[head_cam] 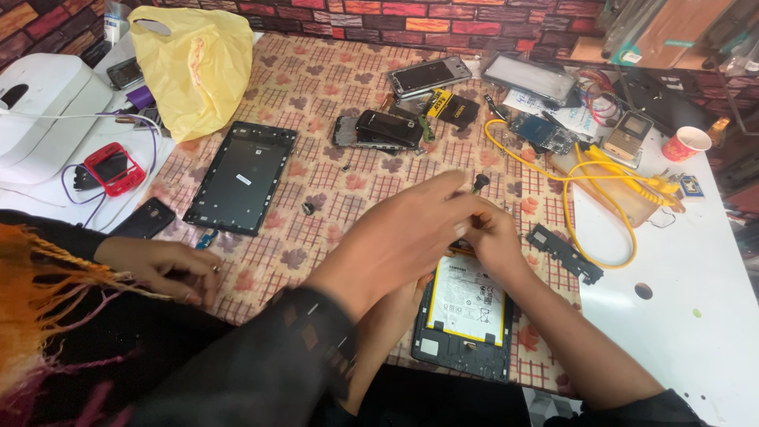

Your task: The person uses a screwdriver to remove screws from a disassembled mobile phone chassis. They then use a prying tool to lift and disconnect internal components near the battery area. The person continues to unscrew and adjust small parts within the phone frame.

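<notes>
- An opened tablet point(466, 312) lies flat at the near edge of the worktop point(680, 277). Its back is off and a white battery faces up. Its long axis runs from near to far, leaning slightly to the right at the far end.
- The person's left hand point(407, 296) reaches in beside the tablet's left edge. It is mostly covered, so I cannot tell whether it grips anything.
- The right hand point(492, 237) sits over the tablet's far end with its fingers curled in. What they pinch, if anything, is hidden.
- Another person's hand point(395, 237), in a dark sleeve, lies across from the left and blocks the view of the tablet's far left corner.
- That person's other hand point(162, 267) rests loosely on the patterned cloth, well to the left.
- A black plastic strip point(565, 253) lies just right of the hands.
- A small dark knob point(479, 182) sits just beyond the fingertips.
- An empty black tablet frame point(241, 178) lies further left, also lengthwise.
- A yellow cable point(601, 170) loops on the right.
- Further back are several stripped phones point(387, 128), a red phone point(115, 168) and a yellow bag point(194, 67).
</notes>
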